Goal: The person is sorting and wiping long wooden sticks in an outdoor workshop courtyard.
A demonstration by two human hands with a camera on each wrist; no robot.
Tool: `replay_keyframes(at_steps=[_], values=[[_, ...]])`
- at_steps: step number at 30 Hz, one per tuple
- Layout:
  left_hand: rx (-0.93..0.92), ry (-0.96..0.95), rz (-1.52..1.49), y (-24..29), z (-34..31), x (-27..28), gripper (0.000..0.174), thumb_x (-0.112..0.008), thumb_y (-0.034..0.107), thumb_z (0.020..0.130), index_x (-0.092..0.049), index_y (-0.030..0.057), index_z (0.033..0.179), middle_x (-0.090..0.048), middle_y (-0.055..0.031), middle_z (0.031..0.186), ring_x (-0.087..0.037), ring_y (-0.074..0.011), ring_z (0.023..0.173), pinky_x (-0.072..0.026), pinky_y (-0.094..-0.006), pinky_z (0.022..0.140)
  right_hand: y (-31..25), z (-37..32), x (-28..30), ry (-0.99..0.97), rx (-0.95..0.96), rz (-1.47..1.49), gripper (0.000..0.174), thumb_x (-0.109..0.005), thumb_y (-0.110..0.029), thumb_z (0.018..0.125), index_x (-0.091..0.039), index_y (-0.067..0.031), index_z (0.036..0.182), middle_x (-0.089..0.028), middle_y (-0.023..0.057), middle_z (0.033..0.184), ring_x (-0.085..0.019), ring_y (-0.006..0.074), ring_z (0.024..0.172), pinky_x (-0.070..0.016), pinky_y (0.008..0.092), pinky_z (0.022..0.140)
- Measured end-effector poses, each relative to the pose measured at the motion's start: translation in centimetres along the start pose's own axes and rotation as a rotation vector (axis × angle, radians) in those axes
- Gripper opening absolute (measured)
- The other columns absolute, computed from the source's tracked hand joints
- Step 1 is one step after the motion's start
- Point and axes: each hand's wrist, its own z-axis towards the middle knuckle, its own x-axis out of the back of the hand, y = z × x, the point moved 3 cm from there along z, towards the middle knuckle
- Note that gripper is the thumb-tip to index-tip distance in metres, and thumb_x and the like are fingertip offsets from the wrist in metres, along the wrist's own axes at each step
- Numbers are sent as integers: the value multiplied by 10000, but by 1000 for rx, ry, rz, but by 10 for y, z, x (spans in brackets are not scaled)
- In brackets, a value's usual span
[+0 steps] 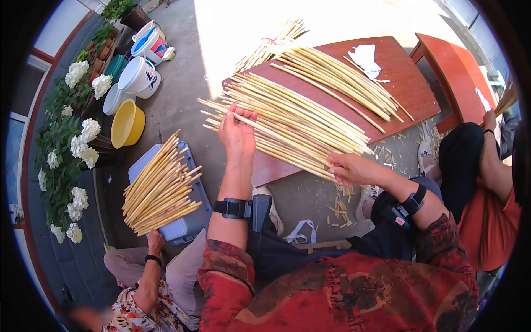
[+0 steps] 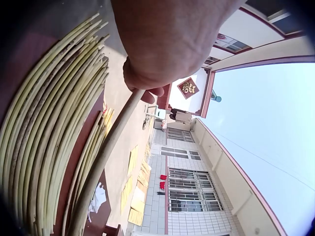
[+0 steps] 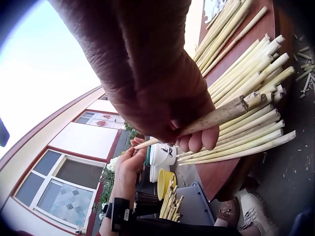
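A long pale stalk (image 1: 290,141) (image 3: 221,114) runs between both hands, slanting over the table pile in the head view. My left hand (image 1: 238,133), palm turned up, pinches it toward its far end. The right hand (image 1: 352,168) grips near the other end, and a mottled cut tip sticks out past the fingers in the right wrist view. Under and beyond the hands, a wide pile of stalks (image 1: 298,108) lies on the reddish table (image 1: 412,94). A second pile (image 1: 343,80) is fanned out farther back on it.
At left, a bundle of stalks (image 1: 160,188) lies over a grey-blue tub (image 1: 193,160), beside a seated person's hand (image 1: 156,242). Another person (image 1: 487,166) sits at right. Short offcuts (image 1: 343,213) litter the floor. A yellow basin (image 1: 128,124) and several buckets stand back left.
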Motion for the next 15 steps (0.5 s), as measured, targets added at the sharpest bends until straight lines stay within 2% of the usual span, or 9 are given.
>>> replay_keyframes(at_steps=[4,6,7,9,10,12,15], values=[[-63,58,4,15,3,5,296,-324,159,900,-422,-31,1104,-471,-91,862,-477,-186,755,-466,-387,725,4,-10,4,5,-9,-72,113,-472,-149,859,-475,-38,836,-503,36,607,-520,119,502,-429,269,487],[-73,57,15,16,0,2,302,-314,161,902,-416,-31,1111,-470,-90,870,-473,-185,764,-462,-386,733,2,-15,6,24,7,-221,137,-519,-163,832,-481,-32,830,-529,88,611,-545,176,516,-430,317,515],[-74,61,10,17,1,2,307,-314,164,902,-412,-30,1119,-470,-89,869,-473,-185,764,-462,-384,735,2,-16,5,28,5,-216,137,-519,-163,832,-481,-32,830,-529,88,611,-545,176,516,-430,317,515],[-73,62,5,15,2,2,313,-313,166,902,-408,-30,1126,-470,-88,869,-473,-185,764,-461,-382,737,0,-18,7,113,29,-351,172,-541,-190,816,-477,-30,829,-545,141,635,-561,264,548,-428,368,536],[-79,26,-15,14,2,1,315,-314,165,902,-406,-29,1132,-470,-88,870,-475,-186,767,-461,-382,739,5,-17,5,114,28,-349,172,-541,-190,816,-477,-30,829,-545,141,635,-561,264,548,-428,368,536],[-86,-10,-36,9,1,1,318,-314,165,903,-405,-29,1138,-470,-88,872,-476,-187,770,-461,-381,742,10,-14,3,251,188,-521,194,-551,-211,808,-470,-34,814,-545,163,635,-551,330,570,-418,405,548],[-9,-86,-19,-9,-15,-13,316,-298,157,908,-407,-28,1140,-477,-90,869,-486,-193,773,-460,-387,739,1,-13,3,229,162,-453,192,-549,-208,807,-461,-38,802,-545,165,632,-546,341,583,-414,411,550]])
